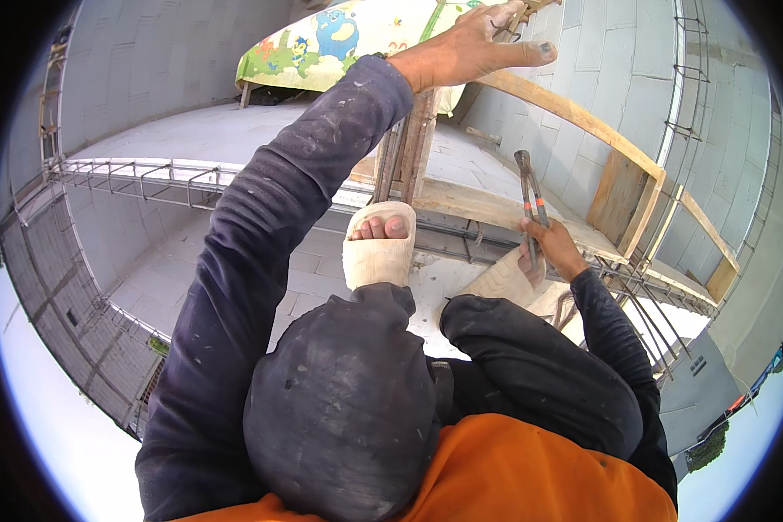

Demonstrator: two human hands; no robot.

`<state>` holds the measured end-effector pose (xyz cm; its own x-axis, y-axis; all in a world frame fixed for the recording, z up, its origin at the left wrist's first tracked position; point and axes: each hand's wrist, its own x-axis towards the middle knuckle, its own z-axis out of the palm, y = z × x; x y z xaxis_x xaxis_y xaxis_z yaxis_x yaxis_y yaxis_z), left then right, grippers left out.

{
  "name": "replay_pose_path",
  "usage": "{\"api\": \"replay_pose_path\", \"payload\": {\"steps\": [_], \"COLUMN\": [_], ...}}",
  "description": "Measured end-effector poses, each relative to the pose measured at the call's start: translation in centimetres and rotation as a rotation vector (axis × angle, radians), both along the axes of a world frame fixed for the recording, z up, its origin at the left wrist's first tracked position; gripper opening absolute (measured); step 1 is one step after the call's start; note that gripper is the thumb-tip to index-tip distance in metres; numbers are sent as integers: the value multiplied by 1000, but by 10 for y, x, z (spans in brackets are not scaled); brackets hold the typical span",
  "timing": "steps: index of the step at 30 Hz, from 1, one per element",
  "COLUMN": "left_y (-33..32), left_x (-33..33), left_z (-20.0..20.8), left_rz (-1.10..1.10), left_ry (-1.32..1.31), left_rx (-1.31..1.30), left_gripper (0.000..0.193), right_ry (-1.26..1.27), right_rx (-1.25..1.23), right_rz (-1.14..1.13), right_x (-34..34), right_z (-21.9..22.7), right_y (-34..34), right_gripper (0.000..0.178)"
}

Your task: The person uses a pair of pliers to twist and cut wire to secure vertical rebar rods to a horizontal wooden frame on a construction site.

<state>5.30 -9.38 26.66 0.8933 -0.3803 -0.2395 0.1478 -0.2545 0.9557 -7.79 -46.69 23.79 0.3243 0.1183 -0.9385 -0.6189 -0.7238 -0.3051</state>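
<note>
Wooden frame stands ahead, the printed sheet to its left; the left hand reaches over that sheet's right part, thumb spread, and whether its fingers grip the wood beside them cannot be told. Long-handled pincers lie below and right of that hand, head upward, orange-banded handles closed in the right hand, the bands just above the grip.

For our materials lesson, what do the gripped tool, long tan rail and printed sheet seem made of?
Tool: probably steel, dull and dark, judging by its slim grey-black arms.
Rail: apparently unpainted wood, tan and streaky.
Printed sheet: plastic or cloth; its smooth face leaves this open.
</note>
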Motion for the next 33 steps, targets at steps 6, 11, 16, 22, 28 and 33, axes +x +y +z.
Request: {"api": "replay_pose_path", "payload": {"steps": [6, 11, 16, 22, 28, 33], "left_y": [78, 80, 69, 75, 71, 60], "left_x": [-30, -72, -77, -70, -73, -86], "left_z": [-74, -149, -187, -194, -180, -167], "left_rz": [744, 677, 675, 605, 616, 808], "left_ry": [342, 623, 565, 540, 509, 545], "left_rx": [128, 182, 155, 339, 414, 217], "left_gripper": [73, 76, 71, 64, 59, 49], "right_ry": [37, 137, 106, 93, 82, 45], "right_rx": [-27, -63, -78, -109, -108, -98], "right_rz": [101, 146, 200, 166, 185, 127], "right_x": [6, -1, -8, -1, 3, -2], "right_z": [15, 24, 22, 24, 25, 22], "right_y": [12, 11, 7, 15, 23, 18], "right_gripper": [52, 54, 55, 53, 51, 52]}}
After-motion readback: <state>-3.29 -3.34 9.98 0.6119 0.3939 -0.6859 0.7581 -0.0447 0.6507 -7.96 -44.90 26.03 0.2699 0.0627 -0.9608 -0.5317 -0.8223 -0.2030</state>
